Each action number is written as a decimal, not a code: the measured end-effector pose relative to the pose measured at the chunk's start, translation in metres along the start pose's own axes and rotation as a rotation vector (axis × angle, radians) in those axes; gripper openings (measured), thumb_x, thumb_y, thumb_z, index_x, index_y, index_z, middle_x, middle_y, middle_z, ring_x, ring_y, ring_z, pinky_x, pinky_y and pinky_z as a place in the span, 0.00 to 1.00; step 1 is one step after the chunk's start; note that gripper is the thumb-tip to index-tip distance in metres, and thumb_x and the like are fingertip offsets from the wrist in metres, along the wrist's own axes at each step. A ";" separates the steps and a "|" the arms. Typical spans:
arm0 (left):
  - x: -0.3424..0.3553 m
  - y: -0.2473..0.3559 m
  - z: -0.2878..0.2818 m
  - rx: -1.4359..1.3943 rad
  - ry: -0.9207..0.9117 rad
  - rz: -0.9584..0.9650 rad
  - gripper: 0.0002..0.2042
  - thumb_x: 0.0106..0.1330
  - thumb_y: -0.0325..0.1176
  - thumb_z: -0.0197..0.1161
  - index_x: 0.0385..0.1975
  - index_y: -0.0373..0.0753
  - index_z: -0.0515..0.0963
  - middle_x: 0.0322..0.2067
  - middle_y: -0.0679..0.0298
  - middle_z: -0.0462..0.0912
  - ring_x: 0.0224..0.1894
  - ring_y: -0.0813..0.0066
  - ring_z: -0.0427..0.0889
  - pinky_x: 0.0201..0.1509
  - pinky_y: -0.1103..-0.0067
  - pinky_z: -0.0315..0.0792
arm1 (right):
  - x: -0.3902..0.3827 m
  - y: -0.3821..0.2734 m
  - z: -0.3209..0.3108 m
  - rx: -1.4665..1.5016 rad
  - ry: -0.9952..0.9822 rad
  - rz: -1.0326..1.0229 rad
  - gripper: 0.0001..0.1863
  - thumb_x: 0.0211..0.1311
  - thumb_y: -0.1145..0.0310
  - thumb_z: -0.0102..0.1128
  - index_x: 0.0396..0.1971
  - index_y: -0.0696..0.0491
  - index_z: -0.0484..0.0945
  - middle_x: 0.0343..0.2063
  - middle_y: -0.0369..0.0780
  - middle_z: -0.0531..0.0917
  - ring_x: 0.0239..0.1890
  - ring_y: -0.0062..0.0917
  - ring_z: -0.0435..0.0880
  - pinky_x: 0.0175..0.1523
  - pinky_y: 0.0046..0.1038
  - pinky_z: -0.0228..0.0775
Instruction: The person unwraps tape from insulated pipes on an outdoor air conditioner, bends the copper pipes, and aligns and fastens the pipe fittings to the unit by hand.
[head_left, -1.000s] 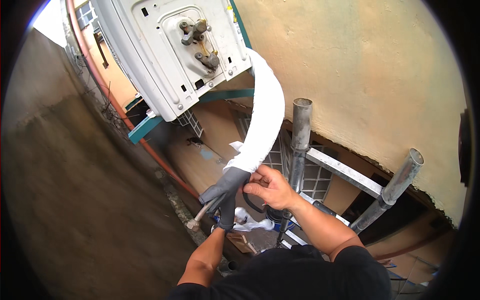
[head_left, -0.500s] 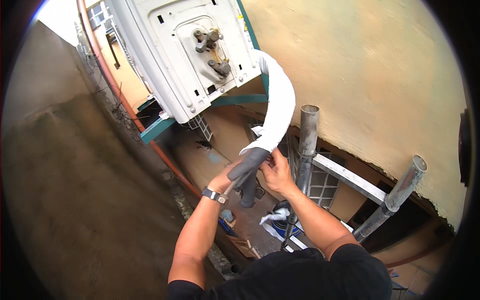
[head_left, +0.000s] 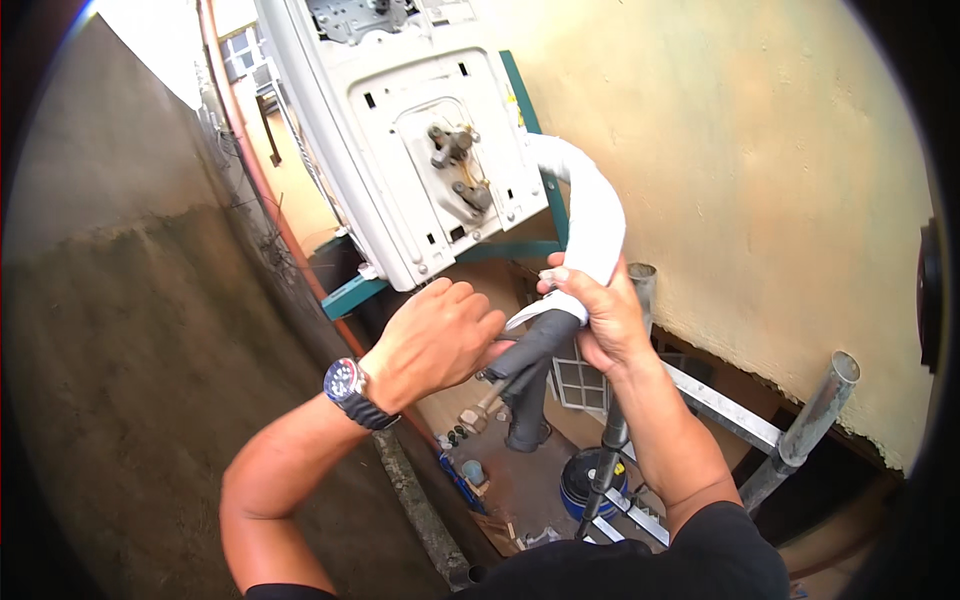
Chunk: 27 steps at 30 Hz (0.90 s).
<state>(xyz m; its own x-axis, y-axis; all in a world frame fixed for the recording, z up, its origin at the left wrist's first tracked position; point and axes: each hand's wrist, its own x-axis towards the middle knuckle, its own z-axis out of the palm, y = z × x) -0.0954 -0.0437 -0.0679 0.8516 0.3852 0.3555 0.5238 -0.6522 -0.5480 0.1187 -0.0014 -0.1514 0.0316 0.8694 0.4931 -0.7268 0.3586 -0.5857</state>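
Note:
A thick bent pipe bundle covered in white wrapping tape [head_left: 598, 215] curves down from the side of a white air-conditioner outdoor unit [head_left: 375, 170]. My right hand [head_left: 612, 318] is closed around its lower end, thumb across the front. A loose strip of the tape stretches left to my left hand [head_left: 435, 335], whose curled fingers are closed at the strip's end; the fingertips are partly hidden. Below the wrap, dark grey foam pipe insulation [head_left: 535, 350] sticks out in two branches. A bare pipe with a brass flare nut [head_left: 473, 418] emerges beside it.
Teal bracket arms [head_left: 355, 297] support the unit beside a cream wall [head_left: 760, 180]. Metal scaffold tubes [head_left: 818, 405] rise at the right, joined by a crossbar [head_left: 725, 405]. A dark, blue-banded bucket [head_left: 590, 482] stands far below. An orange pipe [head_left: 250, 165] and a grey wall [head_left: 120, 350] are at the left.
My left hand has come up and left from under the insulation, drawing the tape strip out. My right hand has moved up onto the white wrap. The view has shifted.

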 end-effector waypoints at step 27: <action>0.136 -0.139 -0.163 0.634 0.101 0.308 0.13 0.72 0.51 0.57 0.33 0.49 0.74 0.31 0.71 0.75 0.41 0.72 0.76 0.52 0.74 0.66 | 0.021 -0.038 0.045 0.242 -0.132 -0.217 0.31 0.65 0.75 0.60 0.68 0.60 0.63 0.58 0.49 0.79 0.57 0.33 0.80 0.67 0.40 0.73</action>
<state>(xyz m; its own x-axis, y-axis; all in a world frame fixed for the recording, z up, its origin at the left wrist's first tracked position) -0.0557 -0.0075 0.1798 0.9729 0.1624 0.1649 0.1966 -0.2043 -0.9590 0.1165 -0.0119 -0.0899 0.1258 0.7244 0.6778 -0.8547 0.4260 -0.2966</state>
